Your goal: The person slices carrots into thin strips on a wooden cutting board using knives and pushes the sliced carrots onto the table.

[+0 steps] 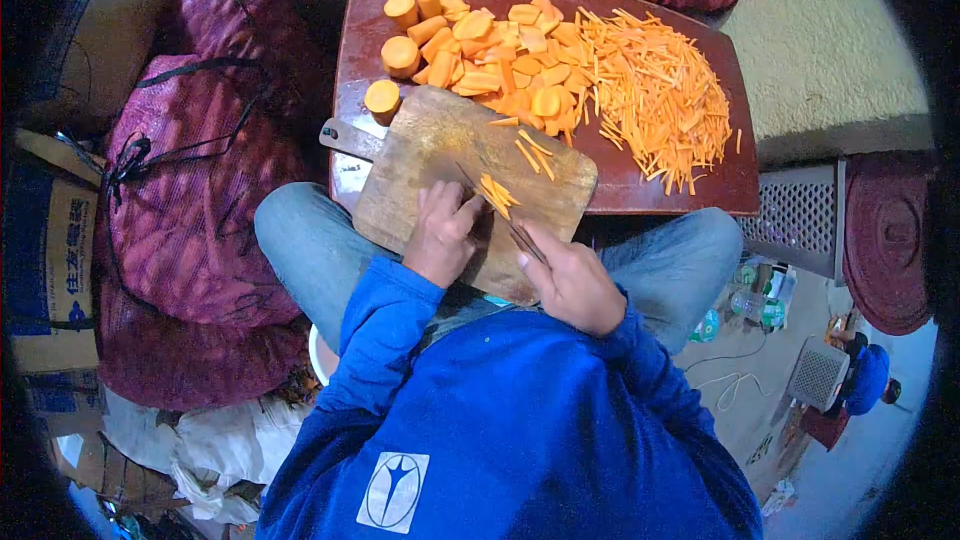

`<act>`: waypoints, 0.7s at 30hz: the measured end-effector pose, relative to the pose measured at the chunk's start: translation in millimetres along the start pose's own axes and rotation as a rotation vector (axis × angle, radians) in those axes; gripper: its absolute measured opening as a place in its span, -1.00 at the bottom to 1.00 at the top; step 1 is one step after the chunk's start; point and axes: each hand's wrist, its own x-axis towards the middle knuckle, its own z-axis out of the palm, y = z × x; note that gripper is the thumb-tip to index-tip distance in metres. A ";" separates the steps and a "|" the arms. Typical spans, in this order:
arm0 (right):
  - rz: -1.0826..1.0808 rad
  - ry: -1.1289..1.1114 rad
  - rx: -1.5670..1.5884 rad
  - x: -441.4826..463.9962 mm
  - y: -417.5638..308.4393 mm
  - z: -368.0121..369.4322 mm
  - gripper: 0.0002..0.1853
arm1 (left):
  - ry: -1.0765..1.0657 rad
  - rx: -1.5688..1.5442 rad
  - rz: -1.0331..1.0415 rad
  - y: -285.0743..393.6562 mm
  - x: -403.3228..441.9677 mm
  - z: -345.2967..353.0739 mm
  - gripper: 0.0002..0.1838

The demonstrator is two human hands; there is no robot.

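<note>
A wooden cutting board (420,142) rests at a slant over the near edge of the dark red table and my lap. On it my left hand (441,232) presses with curled fingers beside the blade; whatever lies under the fingertips is hidden. My right hand (578,278) grips a knife (529,244) by its handle, the blade pointing up and left across the board. Thin carrot strips (497,196) lie against the blade's right side. A few more loose strips (535,154) are spread farther up the board.
On the red table (725,198) sit carrot chunks (401,57), a heap of carrot slices (520,60) and a large pile of carrot shreds (665,90). Red mesh sacks (190,210) and a cardboard box (60,260) crowd the left. A perforated crate (795,215) stands at right.
</note>
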 end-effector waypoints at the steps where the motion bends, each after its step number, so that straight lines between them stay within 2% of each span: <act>1: 0.019 0.016 -0.036 2.9 1.0 3.2 -0.59 | -0.001 -0.003 0.002 -1.4 -1.4 2.5 -0.69; 4: -0.068 0.017 0.004 21.9 2.9 2.9 -0.52 | 0.026 0.011 -0.007 -4.7 -2.3 2.7 -0.69; 8: -0.136 0.065 0.003 4.3 -3.1 1.7 -0.54 | 0.042 -0.011 -0.014 -3.3 -2.0 0.4 -0.64; 10: 0.015 -0.008 -0.043 -1.3 -2.9 3.5 -0.55 | 0.035 -0.005 -0.033 -2.6 -1.6 -0.1 -0.63; 11: 0.016 -0.010 -0.044 2.4 -1.3 7.3 -0.55 | 0.033 -0.007 -0.017 -1.8 -0.9 -1.6 -0.60; 13: -0.165 0.117 -0.019 17.4 2.8 15.4 -0.52 | 0.032 -0.005 0.003 -2.2 -0.7 -1.9 -0.58; 14: -0.165 0.120 -0.017 19.4 2.3 13.9 -0.52 | 0.010 0.005 -0.006 -4.3 -3.3 -0.3 -0.54; 17: -0.102 0.017 0.029 20.7 -8.0 3.6 -0.51 | -0.001 0.036 -0.009 0.3 -1.3 -7.2 -0.48; 19: 0.041 -0.029 0.075 2.0 -17.1 -5.0 -0.54 | 0.011 0.049 -0.021 1.4 -3.5 -7.4 -0.45; 21: 0.035 -0.042 0.015 -6.0 -10.7 -1.3 -0.53 | -0.048 0.026 -0.061 -1.7 -4.6 -3.4 -0.43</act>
